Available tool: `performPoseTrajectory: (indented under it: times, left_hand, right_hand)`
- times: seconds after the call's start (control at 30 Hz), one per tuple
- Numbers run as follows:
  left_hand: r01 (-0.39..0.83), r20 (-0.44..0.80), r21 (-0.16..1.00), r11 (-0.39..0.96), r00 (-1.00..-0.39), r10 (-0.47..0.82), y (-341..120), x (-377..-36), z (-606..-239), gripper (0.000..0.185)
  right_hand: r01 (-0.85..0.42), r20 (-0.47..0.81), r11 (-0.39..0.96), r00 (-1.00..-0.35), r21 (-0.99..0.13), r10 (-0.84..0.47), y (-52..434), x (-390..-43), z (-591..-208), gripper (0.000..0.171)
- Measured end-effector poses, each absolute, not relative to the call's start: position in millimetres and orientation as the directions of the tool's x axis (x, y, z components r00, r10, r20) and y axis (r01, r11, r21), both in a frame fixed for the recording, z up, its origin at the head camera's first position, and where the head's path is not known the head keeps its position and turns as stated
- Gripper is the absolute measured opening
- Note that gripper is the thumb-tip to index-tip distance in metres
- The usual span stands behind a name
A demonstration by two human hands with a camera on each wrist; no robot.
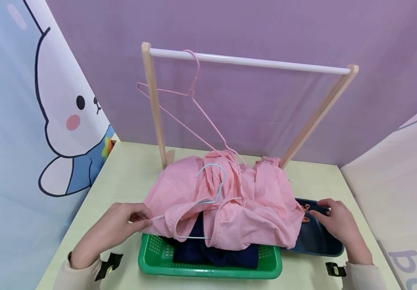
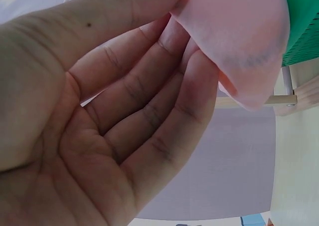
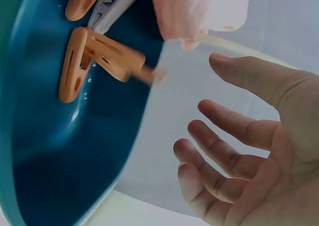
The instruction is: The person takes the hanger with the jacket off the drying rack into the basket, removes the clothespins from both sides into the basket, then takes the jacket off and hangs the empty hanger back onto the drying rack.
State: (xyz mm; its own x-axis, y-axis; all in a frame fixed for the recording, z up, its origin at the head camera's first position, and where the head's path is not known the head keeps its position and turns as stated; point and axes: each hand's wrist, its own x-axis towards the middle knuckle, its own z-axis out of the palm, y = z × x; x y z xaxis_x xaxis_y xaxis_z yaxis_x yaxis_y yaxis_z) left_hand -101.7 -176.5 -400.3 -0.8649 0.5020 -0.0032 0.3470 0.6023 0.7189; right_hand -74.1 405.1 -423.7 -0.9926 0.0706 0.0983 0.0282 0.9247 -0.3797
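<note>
A pink zip jacket [image 1: 230, 201] lies spread over a green basket [image 1: 157, 262], with a pale blue hanger [image 1: 213, 177] inside it. My left hand [image 1: 145, 217] pinches the jacket's left edge, where a thin end of the hanger sticks out. In the left wrist view the pink fabric [image 2: 239, 36] sits at the tips of that hand [image 2: 184, 16]. My right hand [image 1: 326, 209] reaches over a dark blue tray [image 1: 321, 245] near the orange clips [image 1: 305, 213]. The right wrist view shows this hand [image 3: 199, 121] with fingers loosely spread, holding nothing, beside the orange clips [image 3: 84, 61].
A wooden clothes rack with a white rail [image 1: 248, 61] stands behind the basket. One bare pink hanger [image 1: 190, 92] hangs tilted from it. A dark navy garment [image 1: 212, 255] lies in the basket. Printed panels wall in the pale table [image 1: 121, 177] on three sides.
</note>
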Motion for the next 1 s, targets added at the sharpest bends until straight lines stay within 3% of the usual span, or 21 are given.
performPoseTrajectory:
  times: [0.1, 0.23, 0.37, 0.5, 0.6, 1.0]
  left_hand:
    - [0.355, 0.008, 0.717, 0.601, -0.865, 0.502, -176.3, -101.6, -400.7, 0.01]
    - [0.351, 0.0, 0.715, 0.604, -0.865, 0.502, -175.9, -101.5, -400.9, 0.01]
    - [0.349, -0.003, 0.718, 0.603, -0.864, 0.504, -176.2, -101.7, -400.8, 0.01]
    - [0.348, -0.003, 0.72, 0.601, -0.863, 0.505, -176.2, -102.0, -400.2, 0.01]
    - [0.358, 0.005, 0.715, 0.6, -0.861, 0.508, -174.9, -102.0, -400.5, 0.01]
    - [0.392, 0.038, 0.697, 0.6, -0.856, 0.515, -168.3, -101.5, -400.7, 0.01]
  right_hand:
    - [0.013, 0.111, 0.924, -0.992, -0.381, 0.06, 398.0, -71.3, -416.8, 0.039]
    - [-0.098, 0.252, 0.918, -0.968, -0.385, 0.002, 372.7, -64.7, -401.1, 0.031]
    - [-0.372, 0.449, 0.845, -0.875, -0.384, -0.181, 331.7, -57.9, -386.7, 0.027]
    - [-0.591, 0.496, 0.727, -0.775, -0.349, -0.392, 290.7, -54.4, -381.9, 0.03]
    - [-0.621, 0.473, 0.704, -0.763, -0.345, -0.441, 270.7, -54.5, -383.0, 0.029]
    - [-0.562, 0.458, 0.787, -0.786, -0.252, -0.415, 255.7, -58.6, -390.1, 0.019]
